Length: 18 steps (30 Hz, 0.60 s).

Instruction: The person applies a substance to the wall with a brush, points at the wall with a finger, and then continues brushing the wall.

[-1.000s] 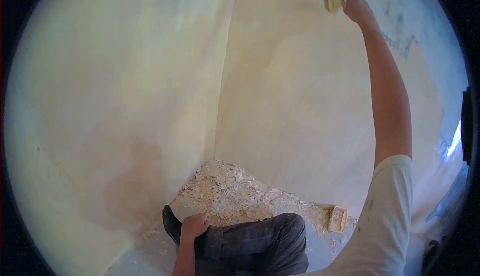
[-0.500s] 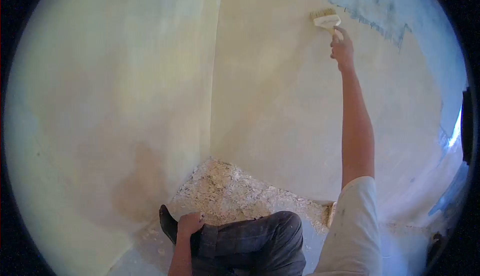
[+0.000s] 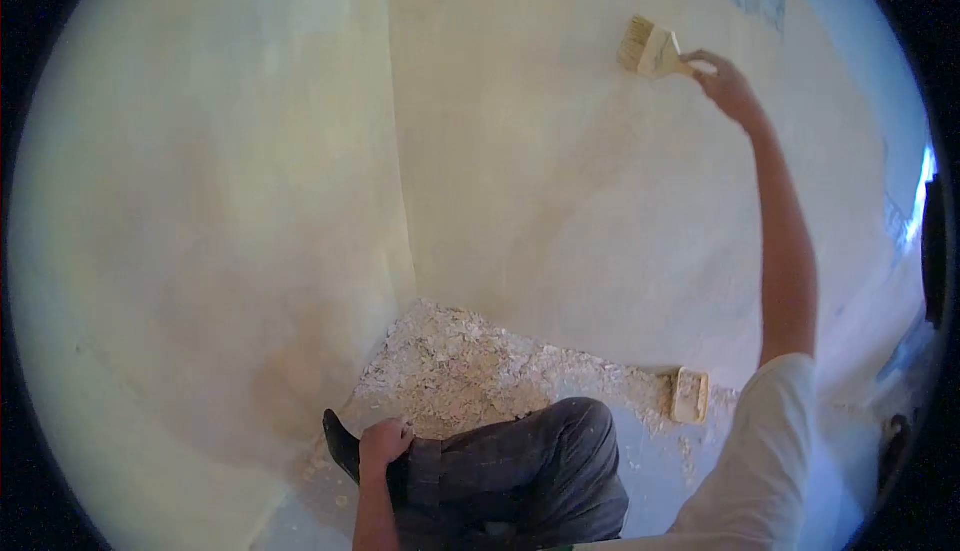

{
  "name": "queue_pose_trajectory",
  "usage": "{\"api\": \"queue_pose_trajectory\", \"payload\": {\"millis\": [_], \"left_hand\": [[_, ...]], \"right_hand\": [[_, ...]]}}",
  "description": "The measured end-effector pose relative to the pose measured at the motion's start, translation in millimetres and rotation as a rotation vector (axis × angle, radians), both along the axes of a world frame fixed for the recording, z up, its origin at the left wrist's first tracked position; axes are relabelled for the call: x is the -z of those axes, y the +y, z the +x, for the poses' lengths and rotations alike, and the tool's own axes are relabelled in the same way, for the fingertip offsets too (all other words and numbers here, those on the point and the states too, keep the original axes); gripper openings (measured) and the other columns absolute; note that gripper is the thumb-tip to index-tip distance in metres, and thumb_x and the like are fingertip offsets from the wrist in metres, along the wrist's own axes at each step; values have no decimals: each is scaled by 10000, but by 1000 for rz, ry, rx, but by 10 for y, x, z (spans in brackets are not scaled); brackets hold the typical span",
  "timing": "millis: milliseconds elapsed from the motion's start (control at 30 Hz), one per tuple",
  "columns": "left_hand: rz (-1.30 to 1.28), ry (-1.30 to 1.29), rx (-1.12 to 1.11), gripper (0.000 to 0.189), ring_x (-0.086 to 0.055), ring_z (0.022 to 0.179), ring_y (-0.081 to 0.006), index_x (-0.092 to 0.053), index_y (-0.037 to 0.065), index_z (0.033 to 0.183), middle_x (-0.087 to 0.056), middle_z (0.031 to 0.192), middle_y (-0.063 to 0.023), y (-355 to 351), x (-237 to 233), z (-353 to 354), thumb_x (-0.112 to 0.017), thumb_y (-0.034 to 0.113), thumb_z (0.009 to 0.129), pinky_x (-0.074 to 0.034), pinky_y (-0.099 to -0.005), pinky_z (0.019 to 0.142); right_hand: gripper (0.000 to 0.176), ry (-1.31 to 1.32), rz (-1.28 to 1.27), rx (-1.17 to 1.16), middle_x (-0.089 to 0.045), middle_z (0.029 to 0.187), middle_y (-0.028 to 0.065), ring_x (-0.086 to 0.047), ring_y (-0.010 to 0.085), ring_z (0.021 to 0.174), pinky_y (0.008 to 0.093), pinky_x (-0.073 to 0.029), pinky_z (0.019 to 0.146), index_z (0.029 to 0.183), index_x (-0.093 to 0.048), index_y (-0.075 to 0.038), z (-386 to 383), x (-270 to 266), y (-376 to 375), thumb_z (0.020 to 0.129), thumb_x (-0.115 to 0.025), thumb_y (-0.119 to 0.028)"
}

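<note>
My right hand [image 3: 728,86] is raised at the upper right with its fingers closed round the handle of a wide brush [image 3: 650,49]. The bristles point left and are against or close to the pale wall [image 3: 520,181]. Low in the view, my left hand [image 3: 383,443] rests by my lower leg, near a black shoe [image 3: 341,443]. Its fingers are curled, with a small thing at the fingertips that I cannot make out.
Flaky debris [image 3: 470,366] is heaped on the floor in the corner. A small rectangular tub [image 3: 690,396] stands at its right end. Blue patches [image 3: 870,71] cover the wall at the upper right. Dark objects show at the far right edge.
My right hand has moved right and a little down, and the brush has turned from bristles up to bristles left. The view has shifted, and the tub now shows fully.
</note>
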<state>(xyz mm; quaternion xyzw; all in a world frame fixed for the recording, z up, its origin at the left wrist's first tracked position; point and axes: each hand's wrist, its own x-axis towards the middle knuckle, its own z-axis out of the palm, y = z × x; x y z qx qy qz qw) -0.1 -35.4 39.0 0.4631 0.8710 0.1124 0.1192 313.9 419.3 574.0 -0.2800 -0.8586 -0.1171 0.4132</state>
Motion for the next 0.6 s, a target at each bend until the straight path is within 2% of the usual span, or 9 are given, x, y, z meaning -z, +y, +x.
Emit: {"api": "queue_pose_trajectory", "payload": {"millis": [33,67,200,233,333,467,533,567,600], "left_hand": [[-11,4,14,298,-645,857,-358,-648,100,983,-668,912,-152,-51,3,-14,-595,347,824,-508,-475,753],[151,-16,-5,275,-640,839,-361,-642,97,970,-661,889,-154,-75,8,-38,-596,327,825,-503,-474,739],[442,-54,-60,236,-624,801,-375,-625,75,933,-639,837,-164,-32,13,-86,-585,284,832,-490,-472,707],[443,-77,-48,236,-624,801,-375,-625,75,933,-639,837,-164,-4,30,-125,-585,284,832,-490,-472,707],[320,-161,-59,242,-623,793,-375,-627,66,931,-633,824,-166,-10,126,-160,-578,284,836,-489,-474,704],[356,-128,-35,238,-625,783,-370,-636,65,919,-637,824,-169,-35,114,-193,-575,282,841,-492,-470,706],[359,-125,-40,235,-629,782,-366,-642,70,923,-642,831,-169,-77,23,-139,-578,281,841,-495,-464,709],[391,-156,-55,244,-633,791,-363,-650,74,940,-649,844,-169,-87,-70,-108,-588,287,838,-498,-458,717],[428,-187,-70,254,-637,801,-360,-657,78,957,-655,858,-169,-86,-131,-89,-598,292,836,-500,-453,725]], "right_hand": [[254,-80,94,-38,-671,1086,136,-639,271,1013,367,-494,878,1128,-651,-105,125,-131,108,879,-604,-98],[260,-159,135,-66,-686,1043,127,-633,206,907,339,-490,824,1142,-648,-97,226,-282,146,888,-591,-102],[225,-422,344,313,-664,1122,93,-627,299,1011,393,-488,889,1077,-697,-200,229,-1012,-216,865,-634,-161],[223,-458,364,464,-683,1072,64,-635,297,991,400,-491,884,1075,-698,-236,111,-1116,-468,862,-640,-205],[201,-506,555,541,-680,993,50,-633,277,964,405,-471,859,990,-701,-250,-35,-1441,-492,793,-679,-217],[181,-452,844,620,-677,874,29,-630,246,923,414,-440,821,864,-705,-270,-185,-1738,-595,690,-737,-235],[340,-232,733,627,-701,1048,-1,-657,238,942,389,-517,767,1070,-699,-287,-276,-1588,-929,845,-540,-89],[340,-231,737,622,-701,1048,-1,-657,238,942,389,-517,767,1070,-699,-287,-234,-1588,-855,845,-540,-89],[272,-76,745,479,-699,1052,17,-659,269,909,385,-516,775,1108,-687,-292,-137,-1579,-699,875,-567,-219]]}}
